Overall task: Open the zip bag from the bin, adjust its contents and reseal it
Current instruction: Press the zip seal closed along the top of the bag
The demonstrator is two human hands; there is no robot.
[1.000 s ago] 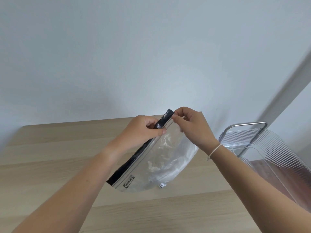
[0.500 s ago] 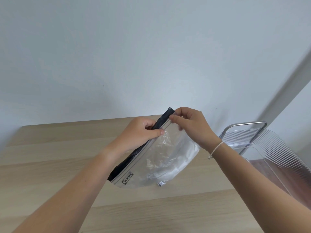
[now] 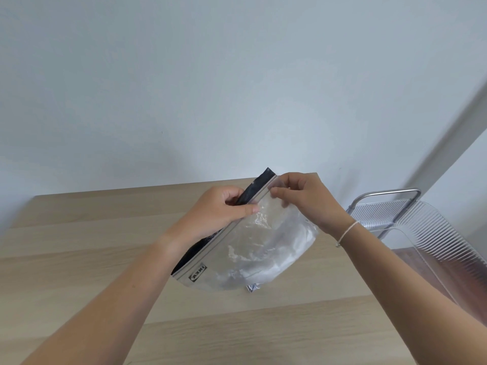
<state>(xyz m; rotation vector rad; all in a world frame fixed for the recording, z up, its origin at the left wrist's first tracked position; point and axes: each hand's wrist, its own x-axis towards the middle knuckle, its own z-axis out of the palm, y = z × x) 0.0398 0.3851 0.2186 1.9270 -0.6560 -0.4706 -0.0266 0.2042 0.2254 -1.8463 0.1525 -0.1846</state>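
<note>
I hold a clear zip bag (image 3: 253, 248) with a black top strip above the wooden table (image 3: 79, 259). The bag is tilted, with its zip edge running from lower left to upper right. My left hand (image 3: 218, 209) pinches the black strip side near the middle of the zip. My right hand (image 3: 303, 196) pinches the clear side near the upper end of the zip. The two sides look slightly parted between my fingers. White, crumpled contents show through the lower part of the bag, and a small silvery piece (image 3: 251, 287) pokes out below it.
A clear ribbed plastic bin (image 3: 427, 233) with a metal handle (image 3: 387, 193) stands at the right, beside the table's edge. A pale wall rises behind the table.
The bag has tilted so its clear face turns more toward me. My right hand's fingers have slid onto the clear side below the zip, and the top edges have begun to part.
</note>
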